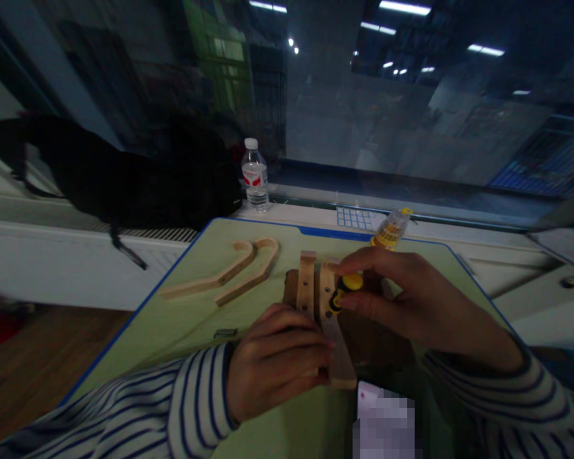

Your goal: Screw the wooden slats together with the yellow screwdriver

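My right hand [402, 296] pinches a short yellow-and-black screwdriver [352, 281] between thumb and fingers. Its lower end is over a pale wooden piece [340, 357] with dark holes or screws in it. Beside that piece lies a second wooden strip [306, 274], also with dark spots along it. My left hand [282, 357] is wrapped over the near part of the wood, its fingers bent and pressing against it. Under the wooden parts is a brown board or block [377, 335], partly hidden by my right hand.
Two curved wooden hooks [246, 274] lie on the table [182, 331] at left, near small dark metal pieces [226, 333]. A phone [365, 392] is at the near edge. Behind stand a water bottle [255, 178], a yellow-capped bottle [391, 229] and a black bag [138, 178].
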A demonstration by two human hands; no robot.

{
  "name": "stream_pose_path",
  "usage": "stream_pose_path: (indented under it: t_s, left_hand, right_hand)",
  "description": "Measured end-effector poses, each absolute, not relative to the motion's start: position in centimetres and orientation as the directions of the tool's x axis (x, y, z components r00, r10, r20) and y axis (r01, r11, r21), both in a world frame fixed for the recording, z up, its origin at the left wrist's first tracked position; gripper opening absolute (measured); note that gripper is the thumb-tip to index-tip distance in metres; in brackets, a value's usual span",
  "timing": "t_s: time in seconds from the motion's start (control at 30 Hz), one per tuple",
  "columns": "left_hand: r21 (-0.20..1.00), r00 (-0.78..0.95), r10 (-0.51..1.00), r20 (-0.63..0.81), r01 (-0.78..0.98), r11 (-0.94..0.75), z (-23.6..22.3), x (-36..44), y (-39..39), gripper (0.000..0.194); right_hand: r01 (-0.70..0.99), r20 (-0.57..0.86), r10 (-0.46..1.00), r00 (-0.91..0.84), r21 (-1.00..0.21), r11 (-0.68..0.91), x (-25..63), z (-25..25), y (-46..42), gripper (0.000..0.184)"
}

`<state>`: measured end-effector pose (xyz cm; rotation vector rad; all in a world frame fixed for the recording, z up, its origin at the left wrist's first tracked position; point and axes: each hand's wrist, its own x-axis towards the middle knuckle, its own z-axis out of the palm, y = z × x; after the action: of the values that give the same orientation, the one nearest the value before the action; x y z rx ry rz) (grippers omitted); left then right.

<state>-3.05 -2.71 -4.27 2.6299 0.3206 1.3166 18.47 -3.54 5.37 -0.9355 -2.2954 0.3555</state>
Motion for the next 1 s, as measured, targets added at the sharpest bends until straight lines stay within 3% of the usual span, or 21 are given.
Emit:
stream_pose_path:
  t_s: [0.23, 0.37, 0.47, 0.57, 0.7, 0.9, 1.0]
  left_hand:
    - [0.253, 0.566, 0.259, 0.783, 0.091, -0.963, -4.3, -3.0, -2.6, 0.015]
    - [0.264, 0.586, 0.237, 0.775, 0.039, -0.964, -4.2, -3.4, -2.4, 0.038]
    - [0.377, 0.567, 0.291, 0.771, -0.038, -0.925, -4.5, -3.7, -2.2, 0.047]
    - [0.561, 0.464, 0.505, 0.728, 0.021, -0.828, -4.7, -3.6, -1.9, 0.032]
    - [0.755, 0.351, 0.763, 0.543, 0.192, -0.626, -4.1, -2.8, -1.1, 0.015]
    - [0.775, 0.498, 0.69, 0.525, 0.055, -0.63, -1.6, -1.7, 0.4, 0.026]
    - [0.779, 0.543, 0.68, 0.493, 0.072, -0.622, -0.9, -1.1, 0.8, 0.027]
  right_hand:
    - [0.515, 0.486, 0.678, -0.552, -0.44, 0.735, 18.4, 5.1, -3.0, 0.026]
    - [0.48, 0.492, 0.655, -0.574, -0.447, 0.755, 18.5, 5.2, -3.0, 0.021]
    - [0.476, 0.471, 0.685, -0.556, -0.495, 0.727, 18.4, 5.4, -3.3, 0.024]
    - [0.476, 0.451, 0.692, -0.563, -0.508, 0.718, 18.5, 5.7, -3.6, 0.026]
    - [0.456, 0.449, 0.664, -0.598, -0.491, 0.743, 18.5, 6.1, -3.8, 0.029]
    - [0.429, 0.442, 0.659, -0.609, -0.515, 0.742, 18.6, 6.4, -4.0, 0.033]
    - [0.425, 0.453, 0.652, -0.608, -0.508, 0.749, 18.7, 6.4, -4.0, 0.036]
